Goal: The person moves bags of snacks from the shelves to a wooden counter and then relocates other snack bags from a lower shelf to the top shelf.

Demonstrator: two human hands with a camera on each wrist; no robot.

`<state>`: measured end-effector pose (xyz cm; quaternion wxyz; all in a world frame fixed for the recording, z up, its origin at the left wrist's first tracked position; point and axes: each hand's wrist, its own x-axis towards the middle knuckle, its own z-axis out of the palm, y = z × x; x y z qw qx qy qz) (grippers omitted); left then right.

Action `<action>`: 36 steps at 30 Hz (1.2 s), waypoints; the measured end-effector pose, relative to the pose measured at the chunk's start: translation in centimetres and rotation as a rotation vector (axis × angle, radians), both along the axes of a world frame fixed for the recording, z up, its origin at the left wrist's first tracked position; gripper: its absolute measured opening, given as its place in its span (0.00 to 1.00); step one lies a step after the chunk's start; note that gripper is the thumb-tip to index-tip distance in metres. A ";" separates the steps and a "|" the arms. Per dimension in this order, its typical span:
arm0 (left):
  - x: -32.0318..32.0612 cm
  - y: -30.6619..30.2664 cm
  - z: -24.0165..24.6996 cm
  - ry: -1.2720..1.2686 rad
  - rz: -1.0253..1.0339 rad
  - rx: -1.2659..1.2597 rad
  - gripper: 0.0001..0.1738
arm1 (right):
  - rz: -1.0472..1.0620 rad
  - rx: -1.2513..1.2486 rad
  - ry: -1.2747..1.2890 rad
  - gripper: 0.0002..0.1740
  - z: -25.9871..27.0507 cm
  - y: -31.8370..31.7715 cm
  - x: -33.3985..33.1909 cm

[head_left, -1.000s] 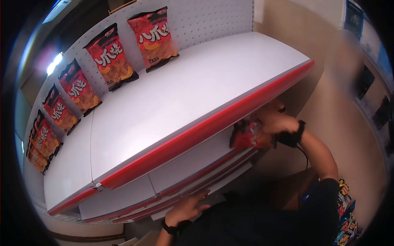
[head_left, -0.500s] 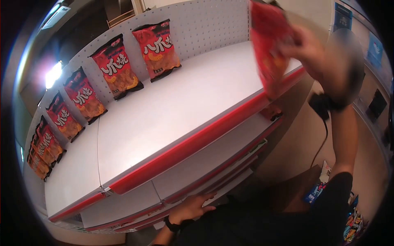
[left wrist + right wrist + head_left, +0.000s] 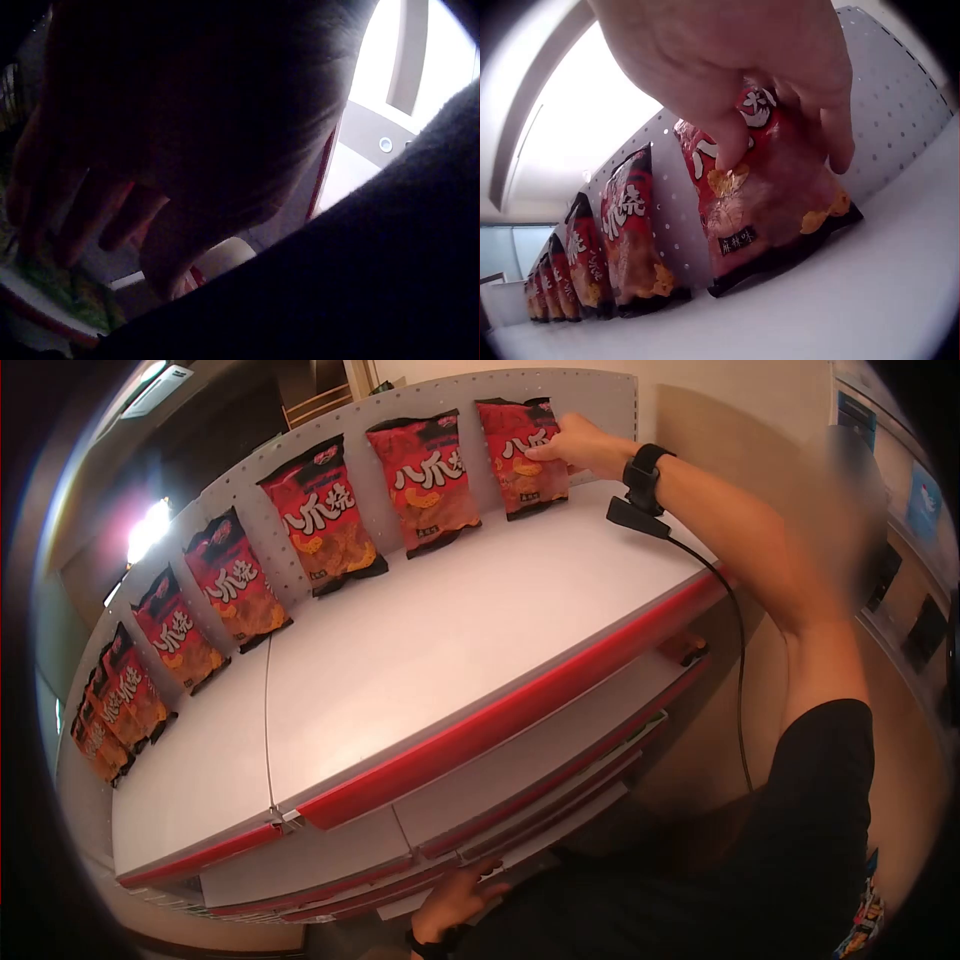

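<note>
My right hand (image 3: 590,446) grips the upper right side of a red and black snack bag (image 3: 525,488), thumb on its printed front. This bag stands upright at the right end of a row, leaning against the perforated back panel (image 3: 610,410). In the right wrist view its bottom edge is at the white shelf (image 3: 825,292), and the fingers wrap round its far side. Left of it stands a matching snack bag (image 3: 428,490), with a gap between the two. Low in front of the lower shelves hangs my left hand (image 3: 452,905), fingers loosely extended and holding nothing.
More matching bags (image 3: 325,520) line the back panel to the left. A red strip (image 3: 520,730) edges the top shelf. Lower shelves (image 3: 500,800) sit beneath, one with a dark red bag (image 3: 685,650) at its right end. A cable (image 3: 740,660) trails from my right wrist.
My right hand has brought a snack bag up from the lower shelf, over the red edge, and stood it at the back panel on the top shelf. My left hand stays low.
</note>
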<state>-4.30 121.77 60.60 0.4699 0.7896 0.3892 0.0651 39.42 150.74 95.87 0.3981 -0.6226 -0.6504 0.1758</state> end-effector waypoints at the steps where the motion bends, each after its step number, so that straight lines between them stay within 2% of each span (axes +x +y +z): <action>1: -0.1 -0.2 -0.1 0.013 0.003 -0.021 0.34 | 0.005 -0.006 -0.003 0.22 -0.2 0.1 0.0; 7: 0.4 0.2 -0.7 -0.044 -0.009 0.020 0.32 | -0.014 -0.113 -0.191 0.32 0.5 -3.6 0.9; 9: 1.1 0.5 -0.3 -0.016 -0.043 0.051 0.32 | -0.116 0.036 -0.362 0.37 0.9 -5.8 1.6; 10: 1.4 0.7 -0.2 0.004 -0.065 0.089 0.32 | -0.129 0.219 -0.424 0.31 0.6 -7.3 2.2; 12: 1.9 1.0 -0.3 -0.002 -0.100 0.067 0.32 | -0.051 0.687 -0.247 0.18 -0.8 -10.0 3.5; 14: 2.4 1.3 -0.5 0.001 -0.122 0.069 0.33 | -0.116 0.609 -0.251 0.17 0.1 -19.4 0.8; 16: 3.0 1.8 -0.3 0.000 -0.161 0.019 0.33 | 0.073 0.756 -0.099 0.09 -1.9 -25.1 0.7; 18: 3.8 2.5 0.2 -0.003 -0.190 -0.021 0.33 | 0.031 0.632 -0.093 0.05 -5.4 -30.2 0.0; 19: 4.2 2.8 0.7 0.013 -0.225 0.013 0.33 | 0.007 0.543 0.006 0.04 -7.5 -31.7 -0.5; 20: 4.6 3.1 1.2 0.028 -0.259 0.048 0.34 | 0.015 0.448 -0.097 0.04 -8.7 -32.4 -0.5; 22: 5.6 3.7 2.0 0.050 -0.303 0.054 0.34 | -0.127 0.134 -0.103 0.04 -11.5 -31.6 0.1; 24: 6.1 3.8 2.3 0.085 -0.354 0.060 0.33 | -0.256 -0.073 -0.199 0.08 -14.6 -29.1 3.1; 26: 6.8 3.8 2.4 0.038 -0.326 0.052 0.33 | -0.380 -0.131 -0.233 0.13 -18.0 -25.8 7.5; 28: 7.2 3.7 2.4 0.059 -0.336 0.069 0.33 | -0.514 -0.242 -0.465 0.17 -20.3 -22.0 12.0; 32: 6.6 3.1 1.7 0.083 -0.334 0.060 0.34 | -0.513 -0.351 -0.313 0.23 -21.7 -18.2 14.6; 34: 6.3 2.7 2.2 0.104 -0.275 0.006 0.34 | -0.426 -0.506 0.007 0.29 -23.5 -16.7 14.9; 36: 5.8 2.7 2.4 0.126 -0.264 0.022 0.34 | -0.376 -0.425 -0.091 0.29 -31.0 -12.7 19.8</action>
